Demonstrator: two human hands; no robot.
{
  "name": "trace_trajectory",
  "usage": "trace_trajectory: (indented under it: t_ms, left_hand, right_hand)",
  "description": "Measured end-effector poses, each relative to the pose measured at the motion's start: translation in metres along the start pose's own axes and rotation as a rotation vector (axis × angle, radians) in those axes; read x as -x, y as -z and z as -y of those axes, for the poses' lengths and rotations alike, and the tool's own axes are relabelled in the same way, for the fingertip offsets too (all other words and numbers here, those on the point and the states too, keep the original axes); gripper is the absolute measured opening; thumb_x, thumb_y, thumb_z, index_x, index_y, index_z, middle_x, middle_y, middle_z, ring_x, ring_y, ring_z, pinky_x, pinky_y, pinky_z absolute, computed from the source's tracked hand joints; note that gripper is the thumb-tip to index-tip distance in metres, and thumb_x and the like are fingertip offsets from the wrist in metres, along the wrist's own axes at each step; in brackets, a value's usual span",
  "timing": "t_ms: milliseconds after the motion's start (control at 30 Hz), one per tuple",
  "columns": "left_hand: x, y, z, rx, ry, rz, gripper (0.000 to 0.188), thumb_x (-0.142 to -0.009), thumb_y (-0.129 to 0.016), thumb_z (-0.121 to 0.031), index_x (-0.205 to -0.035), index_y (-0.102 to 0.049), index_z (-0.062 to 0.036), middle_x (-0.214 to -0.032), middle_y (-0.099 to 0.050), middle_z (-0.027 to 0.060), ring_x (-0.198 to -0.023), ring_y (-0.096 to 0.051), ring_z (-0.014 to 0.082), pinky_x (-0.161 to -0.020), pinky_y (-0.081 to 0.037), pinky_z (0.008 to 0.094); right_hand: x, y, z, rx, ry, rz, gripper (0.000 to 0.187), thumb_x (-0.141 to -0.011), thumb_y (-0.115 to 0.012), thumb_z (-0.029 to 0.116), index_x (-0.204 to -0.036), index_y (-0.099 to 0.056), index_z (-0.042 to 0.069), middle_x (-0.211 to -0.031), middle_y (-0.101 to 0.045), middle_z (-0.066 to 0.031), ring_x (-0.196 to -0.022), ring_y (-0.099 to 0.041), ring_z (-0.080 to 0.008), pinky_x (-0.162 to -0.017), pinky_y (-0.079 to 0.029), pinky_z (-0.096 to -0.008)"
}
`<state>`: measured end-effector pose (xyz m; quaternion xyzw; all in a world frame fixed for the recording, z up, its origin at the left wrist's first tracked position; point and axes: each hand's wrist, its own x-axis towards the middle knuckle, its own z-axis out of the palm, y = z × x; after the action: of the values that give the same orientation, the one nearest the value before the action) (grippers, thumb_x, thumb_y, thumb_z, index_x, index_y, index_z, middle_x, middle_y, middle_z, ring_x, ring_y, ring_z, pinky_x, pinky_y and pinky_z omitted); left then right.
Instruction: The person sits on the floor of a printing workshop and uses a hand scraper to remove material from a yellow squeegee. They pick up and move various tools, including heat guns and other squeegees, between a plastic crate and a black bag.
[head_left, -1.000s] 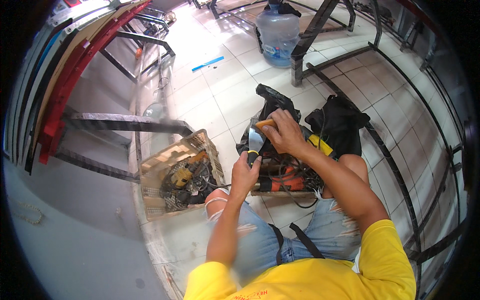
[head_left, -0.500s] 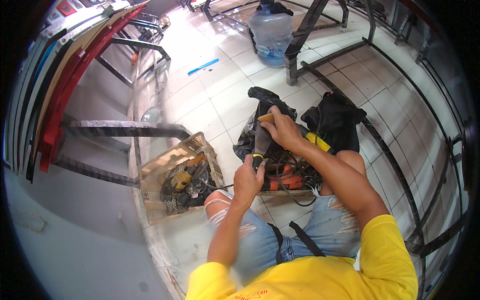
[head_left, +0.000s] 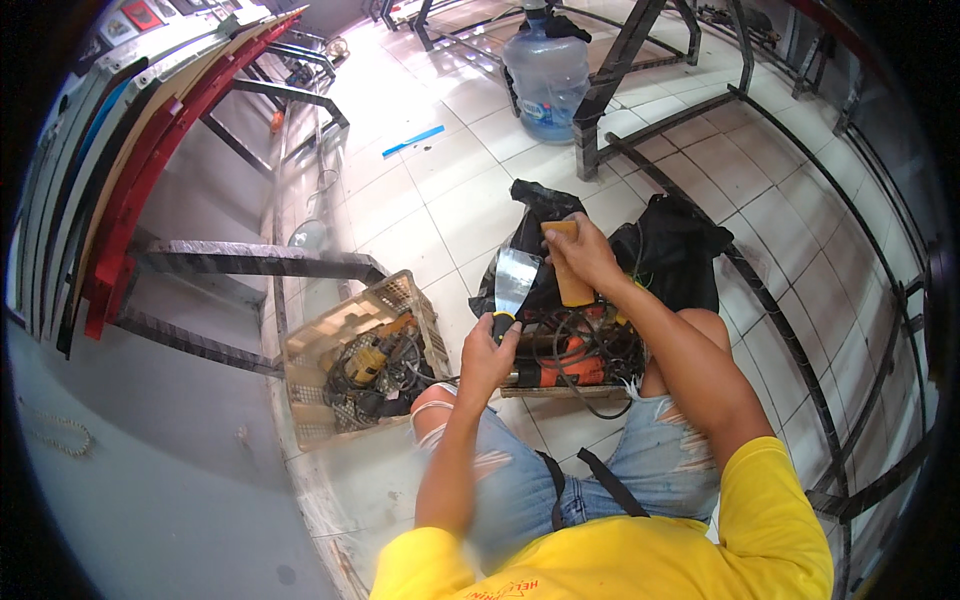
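My left hand [head_left: 487,352] is closed round the black and yellow handle of a putty knife [head_left: 515,282]. Its wide metal blade points up and away from me, shiny on its face. To the right of the blade, my right hand [head_left: 588,252] grips a flat tan-orange strip [head_left: 573,284], whose exact kind I cannot make out. A small gap separates the strip from the blade. Below both hands, between my knees, lies an orange power tool [head_left: 575,366] among dark cables in a low crate. Black plastic and dark cloth [head_left: 670,245] lie just beyond.
A beige plastic crate [head_left: 425,318] with a yellow power tool [head_left: 362,362] stands by my left knee. Dark metal frames [head_left: 790,305] rise at right and left. A large water bottle [head_left: 545,80] and a blue strip [head_left: 413,141] are farther off. Panels [head_left: 150,190] lean at the left.
The tan strip and the blade, together before, are now apart. My right hand has moved right with the strip, which now hangs down toward the crate, and the blade's face shows bright.
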<state>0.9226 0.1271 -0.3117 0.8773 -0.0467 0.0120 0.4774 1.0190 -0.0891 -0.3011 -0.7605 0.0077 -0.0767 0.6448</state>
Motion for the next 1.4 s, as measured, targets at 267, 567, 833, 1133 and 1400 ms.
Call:
trace_trajectory:
  t_ms: [267, 567, 833, 1133, 1400]
  left_hand:
    - [0.002, -0.005, -0.009, -0.046, -0.111, -0.072, 0.030, -0.086, -0.066, -0.025, -0.089, -0.056, 0.0032, -0.067, -0.059, 0.0208, -0.059, -0.058, 0.0354, -0.058, -0.044, 0.0418]
    - [0.009, 0.002, -0.025, -0.159, -0.003, -0.030, 0.028, -0.085, -0.068, -0.021, -0.091, -0.058, 0.0037, -0.069, -0.059, 0.0183, -0.057, -0.054, 0.0241, -0.056, -0.043, 0.0374]
    - [0.003, 0.002, -0.011, 0.036, -0.043, -0.066, 0.029, -0.088, -0.067, -0.025, -0.088, -0.055, 0.0016, -0.060, -0.056, 0.0122, -0.050, -0.056, 0.0247, -0.050, -0.043, 0.0385]
    - [-0.006, 0.023, -0.009, 1.185, 0.384, 0.444, 0.033, -0.099, -0.049, -0.043, -0.093, -0.047, -0.0099, -0.065, -0.046, 0.0027, -0.047, -0.045, 0.0135, -0.038, -0.036, 0.0241]
    - [-0.010, 0.030, 0.001, 1.511, 0.318, 0.636, 0.043, -0.100, -0.039, -0.049, -0.114, -0.049, -0.0087, -0.080, -0.048, 0.0077, -0.054, -0.046, 0.0143, -0.041, -0.038, 0.0246]
  right_hand:
    - [0.027, -0.010, 0.012, 0.362, 0.311, 0.131, 0.032, -0.088, -0.066, 0.025, -0.101, -0.048, 0.002, -0.094, -0.063, -0.0217, -0.092, -0.062, -0.0414, -0.076, -0.048, -0.0455]
    - [0.029, -0.020, 0.019, 0.442, 0.292, 0.050, 0.028, -0.090, -0.063, 0.021, -0.096, -0.044, 0.002, -0.095, -0.063, -0.0216, -0.089, -0.060, -0.0441, -0.074, -0.047, -0.0492]
    - [0.005, -0.003, 0.006, 0.291, 0.077, -0.117, 0.042, -0.091, -0.062, 0.031, -0.107, -0.051, -0.006, -0.100, -0.062, -0.0274, -0.097, -0.061, -0.0428, -0.082, -0.047, -0.0470]
    - [0.006, 0.003, 0.013, -0.418, -0.326, 0.130, 0.035, -0.097, -0.055, 0.030, -0.114, -0.049, 0.000, -0.092, -0.063, -0.0102, -0.082, -0.065, -0.0167, -0.063, -0.055, -0.0303]
    - [0.017, -0.003, 0.023, -0.535, -0.414, 0.228, 0.032, -0.098, -0.055, 0.033, -0.112, -0.054, 0.004, -0.088, -0.062, -0.0075, -0.078, -0.064, -0.0174, -0.064, -0.054, -0.0313]
